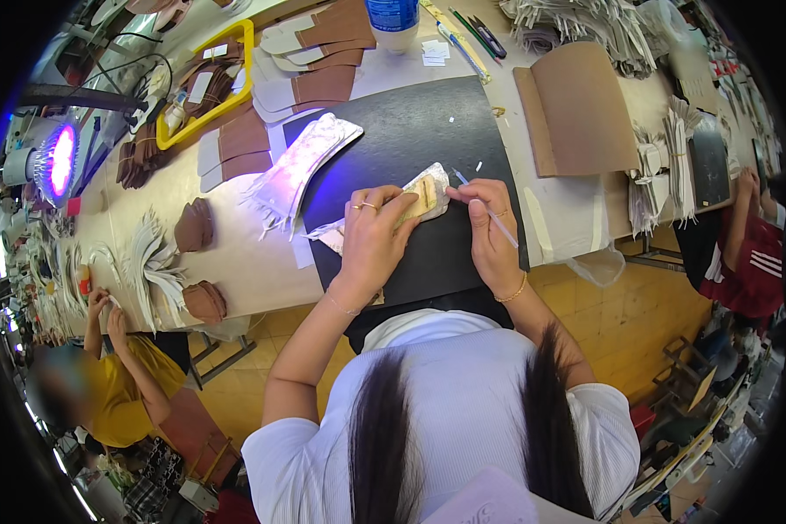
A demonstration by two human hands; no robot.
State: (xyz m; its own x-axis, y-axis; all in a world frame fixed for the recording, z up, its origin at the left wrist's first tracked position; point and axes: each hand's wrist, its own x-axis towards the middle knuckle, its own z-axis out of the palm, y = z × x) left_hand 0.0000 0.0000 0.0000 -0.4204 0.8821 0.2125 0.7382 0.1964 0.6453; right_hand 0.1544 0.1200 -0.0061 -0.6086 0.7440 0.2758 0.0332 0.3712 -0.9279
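Note:
My left hand [374, 234] presses and pinches a pale cream piece [426, 194] with a wrinkled whitish edge and a tan strip on it, over a black mat [437, 279]. My right hand [495, 229] grips a thin, translucent, pen-like tool [505, 230]. Its pointed end is close to the right edge of the cream piece; whether they touch I cannot tell. Left of my hands, a stack of white pieces [304, 168] with fringed ends lies partly on the mat under purplish light.
A lit lamp [59, 164] stands at left, near a yellow tray [246, 77] of brown pieces. Brown-and-white pieces [240, 147] lie in rows. Beyond the mat are a blue-and-white container [395, 24], pens [482, 37] and a brown folded board [585, 113]. People work at both sides.

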